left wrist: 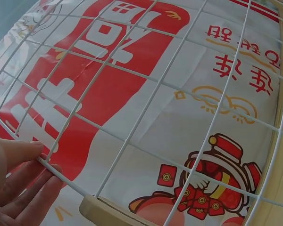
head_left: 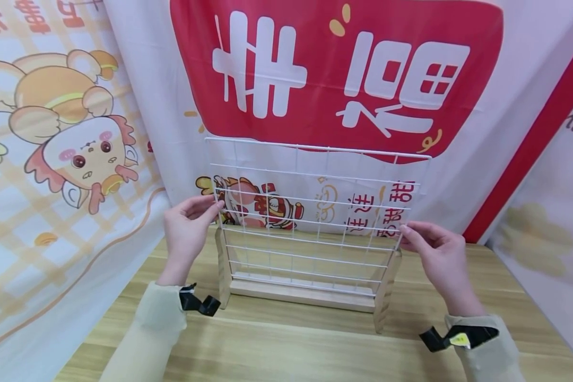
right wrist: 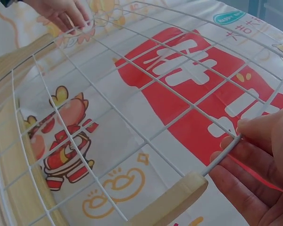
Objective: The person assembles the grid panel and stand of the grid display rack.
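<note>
A white wire grid panel (head_left: 310,208) stands upright between the two side posts of a pale wooden stand (head_left: 301,297). My left hand (head_left: 187,225) pinches the grid's left edge wire between thumb and fingers, above the left post. On the opposite side, my right hand (head_left: 438,255) pinches the right edge wire just over the top of the right post. In the right wrist view the thumb and fingers meet on that wire near the wooden post end (right wrist: 188,188). The left wrist view shows the left post's rounded top (left wrist: 104,212) close below the left fingers.
The stand rests on a wood-grain table (head_left: 286,345). Behind it hangs a white cloth with a large red printed patch (head_left: 324,69). Another printed cloth (head_left: 67,159) with a cartoon animal hangs at the left, and a pale cloth (head_left: 544,223) closes off the right.
</note>
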A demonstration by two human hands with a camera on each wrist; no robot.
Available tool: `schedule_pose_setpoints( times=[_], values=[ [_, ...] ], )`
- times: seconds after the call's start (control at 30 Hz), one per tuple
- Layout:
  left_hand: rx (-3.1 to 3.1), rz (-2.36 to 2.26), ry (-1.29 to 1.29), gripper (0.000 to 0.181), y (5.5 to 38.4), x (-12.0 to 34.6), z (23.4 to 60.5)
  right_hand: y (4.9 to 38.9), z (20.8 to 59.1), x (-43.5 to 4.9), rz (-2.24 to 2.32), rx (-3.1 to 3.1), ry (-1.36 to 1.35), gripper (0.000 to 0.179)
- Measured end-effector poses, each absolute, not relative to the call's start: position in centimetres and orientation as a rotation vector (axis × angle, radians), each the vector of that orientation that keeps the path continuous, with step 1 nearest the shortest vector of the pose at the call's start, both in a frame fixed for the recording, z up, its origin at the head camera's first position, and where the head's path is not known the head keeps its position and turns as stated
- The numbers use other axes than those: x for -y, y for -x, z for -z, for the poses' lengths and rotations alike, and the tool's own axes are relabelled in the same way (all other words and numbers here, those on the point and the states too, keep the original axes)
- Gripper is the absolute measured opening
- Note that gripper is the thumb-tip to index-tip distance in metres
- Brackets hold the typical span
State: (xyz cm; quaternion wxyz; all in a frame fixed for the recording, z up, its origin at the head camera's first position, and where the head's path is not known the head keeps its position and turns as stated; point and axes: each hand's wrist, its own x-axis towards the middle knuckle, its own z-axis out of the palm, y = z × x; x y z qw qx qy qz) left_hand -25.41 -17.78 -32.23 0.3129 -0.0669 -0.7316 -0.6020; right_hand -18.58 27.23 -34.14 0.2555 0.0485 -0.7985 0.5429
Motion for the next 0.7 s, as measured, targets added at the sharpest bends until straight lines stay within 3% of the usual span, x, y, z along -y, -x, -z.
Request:
schedule_pose_setpoints(
  times=[0.7],
  values=[
    [1.865, 1.612, 0.224, 0.023, 26.5, 18.0, 33.6, 18.8, 34.0, -27.6, -1.410, 2.311, -0.021, 0.046]
  ],
)
